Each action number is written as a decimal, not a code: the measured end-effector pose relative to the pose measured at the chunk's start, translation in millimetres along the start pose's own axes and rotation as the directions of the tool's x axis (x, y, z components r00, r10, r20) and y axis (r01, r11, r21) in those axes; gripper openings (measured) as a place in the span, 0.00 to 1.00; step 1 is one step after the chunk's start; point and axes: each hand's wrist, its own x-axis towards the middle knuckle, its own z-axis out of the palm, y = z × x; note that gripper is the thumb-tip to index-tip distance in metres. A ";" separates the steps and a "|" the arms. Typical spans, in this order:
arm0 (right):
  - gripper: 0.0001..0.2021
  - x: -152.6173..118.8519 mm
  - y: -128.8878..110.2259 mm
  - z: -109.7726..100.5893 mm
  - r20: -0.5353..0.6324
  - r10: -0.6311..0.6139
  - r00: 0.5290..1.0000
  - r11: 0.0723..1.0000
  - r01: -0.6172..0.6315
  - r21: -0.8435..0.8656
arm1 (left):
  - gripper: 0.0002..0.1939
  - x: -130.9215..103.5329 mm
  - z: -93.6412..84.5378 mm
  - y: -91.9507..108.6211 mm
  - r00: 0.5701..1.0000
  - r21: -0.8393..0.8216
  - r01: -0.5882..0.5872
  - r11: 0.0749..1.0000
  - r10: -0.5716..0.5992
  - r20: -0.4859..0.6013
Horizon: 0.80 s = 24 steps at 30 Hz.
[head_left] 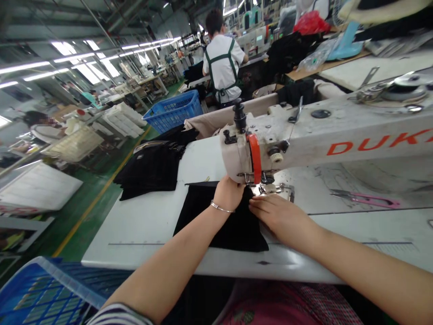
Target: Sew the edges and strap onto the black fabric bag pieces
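A black fabric piece (219,225) lies on the white table of a sewing machine (304,135), its upper right part at the presser foot. My left hand (228,194), with a bracelet at the wrist, is on the cloth just left of the needle area; its fingertips are hidden behind the machine head. My right hand (277,216) rests flat at the cloth's right edge, fingers stretched toward the presser foot. Pink-handled snips (372,200) lie on the table to the right.
A stack of black pieces (152,167) sits at the table's left. One blue basket (50,293) stands at the lower left, another blue basket (176,110) behind the table. A person (223,63) in a white shirt stands farther back, facing away.
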 end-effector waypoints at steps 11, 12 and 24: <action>0.18 -11.2 -8.4 5.3 -0.030 0.011 0.999 1.000 -0.011 -0.004 | 0.18 -53.4 -18.5 7.5 0.975 -0.183 -0.195 0.963 0.211 0.069; 0.19 -10.3 -9.8 5.0 -0.032 0.011 0.999 1.000 -0.011 -0.008 | 0.17 -51.7 -19.4 4.4 0.972 -0.189 -0.206 0.960 0.223 0.073; 0.18 -7.5 -12.9 2.4 -0.015 0.022 1.000 0.999 -0.022 -0.030 | 0.17 -46.2 -22.3 -3.3 0.960 -0.196 -0.242 0.950 0.263 0.091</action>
